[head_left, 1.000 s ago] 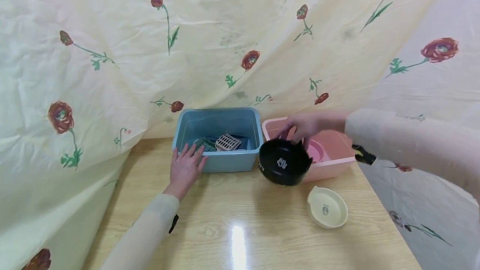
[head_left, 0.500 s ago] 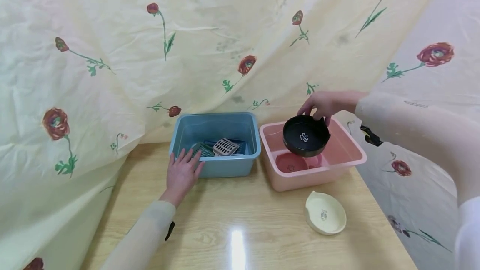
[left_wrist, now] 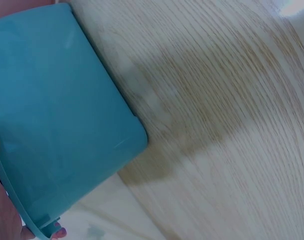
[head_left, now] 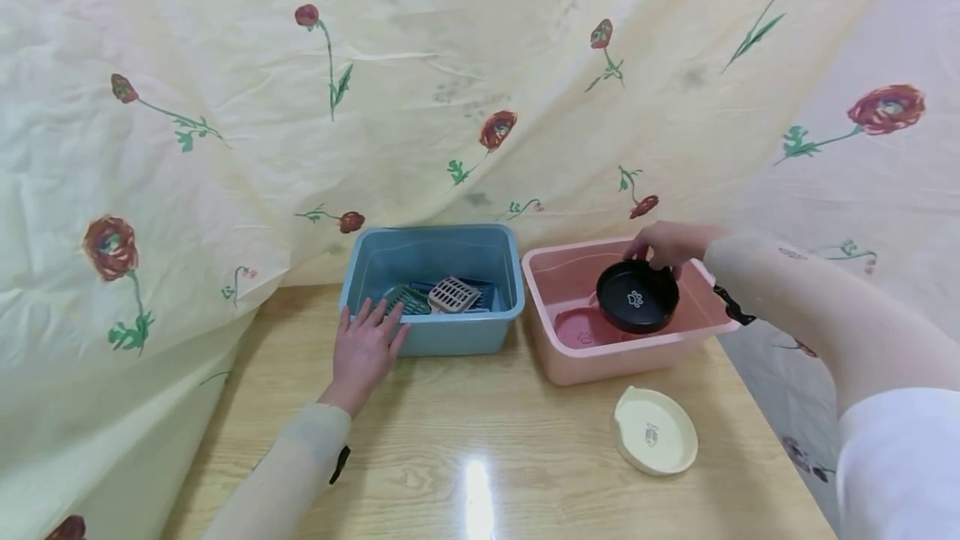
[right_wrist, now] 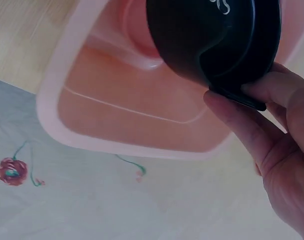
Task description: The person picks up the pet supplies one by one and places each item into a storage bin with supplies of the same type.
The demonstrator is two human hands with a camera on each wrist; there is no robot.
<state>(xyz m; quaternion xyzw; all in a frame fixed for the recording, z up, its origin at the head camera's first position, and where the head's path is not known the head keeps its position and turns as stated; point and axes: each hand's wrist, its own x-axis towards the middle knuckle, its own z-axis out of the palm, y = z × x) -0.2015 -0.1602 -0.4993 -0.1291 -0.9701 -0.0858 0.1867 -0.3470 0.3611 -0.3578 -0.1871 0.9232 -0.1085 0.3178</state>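
Note:
My right hand (head_left: 663,247) pinches the rim of a round black pet bowl (head_left: 637,298) with a white paw print inside. It holds the bowl, tilted, over the pink bin (head_left: 551,352); the right wrist view shows thumb and fingers on the black bowl's (right_wrist: 191,45) rim. Pink bowls (head_left: 581,327) lie in that bin, partly hidden by the black one. My left hand (head_left: 366,355) rests with spread fingers on the near rim of the blue bin (head_left: 457,336). Inside the blue bin are a grey slotted litter scoop (head_left: 453,295) and a green slotted piece (head_left: 405,300).
A cream pet bowl (head_left: 656,432) with a fish mark sits on the wooden table (head_left: 420,440), in front of the pink bin. Flowered cloth (head_left: 420,107) hangs behind the bins and along both sides.
My right hand has carried the black bowl right and back, from in front of the pink bin's left side to over its inside. My left hand stays on the blue bin's rim.

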